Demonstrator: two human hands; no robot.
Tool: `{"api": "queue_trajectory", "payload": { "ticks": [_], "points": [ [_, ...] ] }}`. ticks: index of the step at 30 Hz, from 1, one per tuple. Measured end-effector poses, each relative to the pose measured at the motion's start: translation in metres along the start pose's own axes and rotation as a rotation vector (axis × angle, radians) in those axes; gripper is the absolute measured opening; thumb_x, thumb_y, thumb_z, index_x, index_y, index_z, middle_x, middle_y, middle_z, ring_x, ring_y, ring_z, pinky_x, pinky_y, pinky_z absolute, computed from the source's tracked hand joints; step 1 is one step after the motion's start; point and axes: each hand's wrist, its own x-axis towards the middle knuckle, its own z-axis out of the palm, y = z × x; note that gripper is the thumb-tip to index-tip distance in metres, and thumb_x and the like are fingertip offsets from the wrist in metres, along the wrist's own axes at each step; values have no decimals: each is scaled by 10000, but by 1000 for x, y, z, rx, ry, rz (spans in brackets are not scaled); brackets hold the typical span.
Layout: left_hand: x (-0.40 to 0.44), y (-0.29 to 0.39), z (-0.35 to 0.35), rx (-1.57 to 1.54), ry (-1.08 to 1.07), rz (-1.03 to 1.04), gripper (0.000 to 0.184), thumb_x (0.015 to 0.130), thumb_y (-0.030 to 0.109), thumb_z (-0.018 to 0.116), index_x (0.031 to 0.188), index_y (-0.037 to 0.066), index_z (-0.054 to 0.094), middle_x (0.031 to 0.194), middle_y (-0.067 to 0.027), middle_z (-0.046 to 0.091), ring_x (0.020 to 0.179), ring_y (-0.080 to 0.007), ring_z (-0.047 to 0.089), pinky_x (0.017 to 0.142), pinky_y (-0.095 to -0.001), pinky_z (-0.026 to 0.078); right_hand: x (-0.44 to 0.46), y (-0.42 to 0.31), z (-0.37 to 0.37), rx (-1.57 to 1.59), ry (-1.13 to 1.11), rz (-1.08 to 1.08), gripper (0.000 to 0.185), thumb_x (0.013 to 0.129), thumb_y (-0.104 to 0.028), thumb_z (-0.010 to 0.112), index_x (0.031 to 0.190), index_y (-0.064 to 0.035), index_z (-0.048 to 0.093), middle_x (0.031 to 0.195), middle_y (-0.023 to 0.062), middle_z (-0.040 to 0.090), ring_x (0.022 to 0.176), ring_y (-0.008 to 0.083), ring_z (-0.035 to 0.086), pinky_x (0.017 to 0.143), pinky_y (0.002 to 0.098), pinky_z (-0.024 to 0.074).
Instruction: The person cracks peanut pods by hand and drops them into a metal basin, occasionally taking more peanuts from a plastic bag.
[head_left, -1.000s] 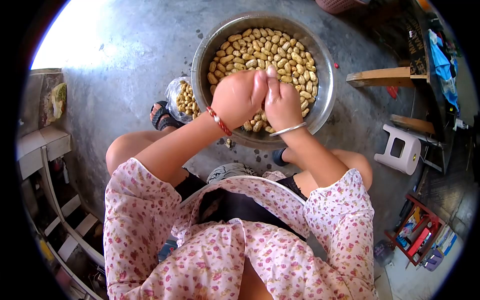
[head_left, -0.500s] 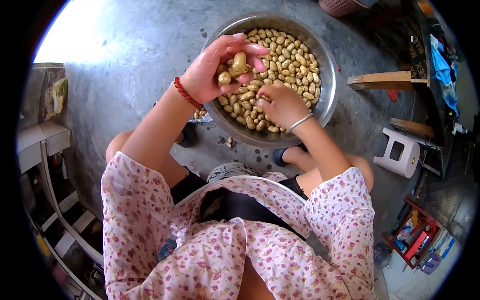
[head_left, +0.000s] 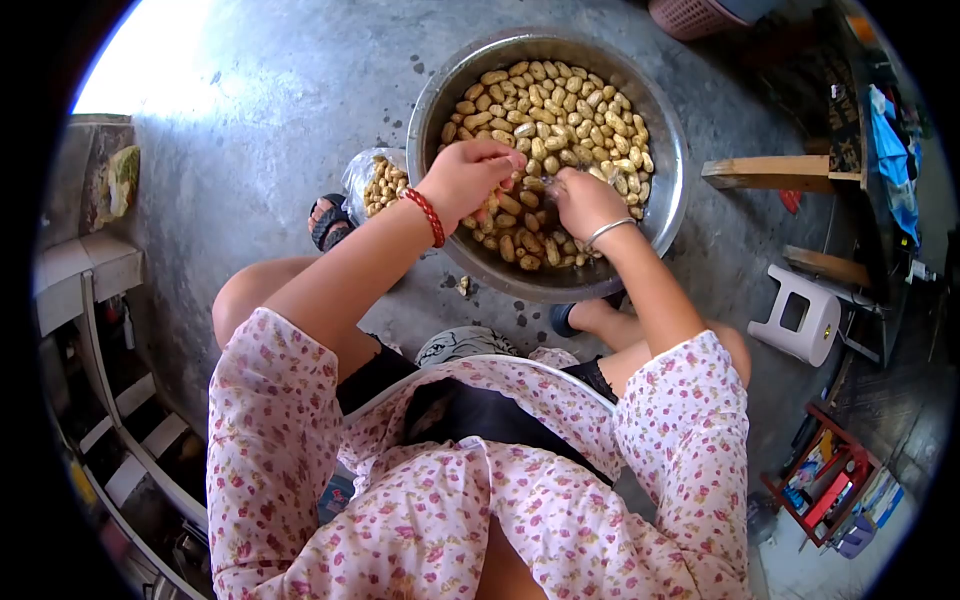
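Observation:
A wide metal basin [head_left: 672, 150] stands on the floor in front of me, with many wet peanuts in their shells [head_left: 575, 100] lying in it. Over its near left part is my left hand [head_left: 472, 182], fingers curled in and thumb near the fingertips; peanuts show at its underside. My right hand [head_left: 592, 207] reaches into the basin to the right of it, its fingers bent down among the peanuts. A wet, shiny blur lies at its fingertips, and what they hold is hidden.
A clear plastic bag of peanuts [head_left: 383, 187] rests left of the basin, near a sandalled foot [head_left: 330, 222]. A pale plastic stool [head_left: 800, 315] and a wooden table leg [head_left: 765, 172] are at the right. A pink basket [head_left: 690, 15] sits at the top. Shelving [head_left: 100, 265] lines the left.
My left hand has turned over from palm-up and come down closer to the peanuts. The right hand has shifted slightly right. The plastic bag and foot at the left now show more.

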Motion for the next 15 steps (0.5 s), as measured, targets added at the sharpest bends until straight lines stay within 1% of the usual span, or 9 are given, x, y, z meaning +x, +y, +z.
{"api": "queue_trajectory", "payload": {
  "ticks": [3, 4, 9, 10, 11, 12, 13, 14, 15],
  "points": [
    [0, -4, 6, 202, 46, 55, 264, 963, 269, 458, 928, 48, 599, 700, 19, 520, 596, -58, 502, 439, -222, 419, -1, -3, -11, 1048, -285, 212, 280, 949, -308, 464, 865, -48, 525, 738, 55, 546, 524, 129, 496, 412, 264, 389],
    [-2, -5, 8, 271, 64, 97, 286, 967, 289, 455, 913, 45, 593, 698, 17, 524, 595, -63, 505, 453, -231, 428, -5, -4, -15, 1245, -355, 192, 324, 961, -366, 454, 823, -74, 480, 705, 0, 468, 471, 41, 328, 357, 189, 234],
    [-10, -10, 21, 700, 173, 595, 376, 979, 355, 439, 879, 16, 566, 664, -23, 553, 599, -120, 543, 564, -279, 445, -20, -28, -19, 1317, -233, 174, 400, 957, -389, 453, 700, -85, 481, 568, -41, 400, 427, 36, 342, 363, 185, 258],
    [-7, -16, 24, 733, 230, 773, 360, 991, 312, 404, 888, 3, 558, 650, -51, 561, 545, -141, 538, 529, -288, 431, -20, -29, -11, 1121, -52, 90, 433, 959, -396, 443, 674, -74, 497, 546, -13, 420, 412, 74, 367, 373, 221, 294],
    [-6, -14, 27, 541, 189, 592, 358, 991, 307, 392, 885, 9, 558, 641, -55, 559, 524, -141, 529, 494, -286, 419, -20, -33, -5, 918, 123, 7, 469, 961, -403, 434, 649, -63, 514, 525, 15, 440, 397, 113, 393, 383, 258, 331],
    [-5, -11, 30, 350, 146, 411, 356, 990, 302, 379, 882, 14, 558, 632, -60, 557, 503, -142, 521, 459, -285, 407, -22, -37, -3, 393, 435, -185, 504, 962, -367, 428, 593, -45, 549, 507, 102, 498, 407, 235, 468, 437, 346, 399],
    [-6, -7, 31, 161, 103, 228, 355, 989, 297, 367, 879, 19, 558, 623, -64, 555, 481, -142, 513, 424, -283, 395, -24, -40, -2, 150, 614, -370, 500, 958, -323, 426, 569, -44, 569, 511, 145, 517, 469, 308, 525, 478, 395, 424],
    [-18, 17, 28, -48, -49, -112, 373, 978, 325, 350, 856, 47, 568, 587, -62, 533, 438, -122, 472, 325, -259, 327, -27, -42, -6, 36, 675, -470, 483, 954, -304, 428, 571, -44, 569, 507, 139, 519, 477, 310, 533, 481, 398, 426],
    [-15, 20, 25, -258, -195, -270, 384, 968, 351, 349, 838, 66, 570, 564, -58, 515, 448, -105, 476, 282, -234, 277, -30, -44, -10, -80, 733, -570, 467, 950, -284, 431, 574, -44, 568, 503, 133, 521, 485, 313, 540, 484, 401, 428]
  ]
}}
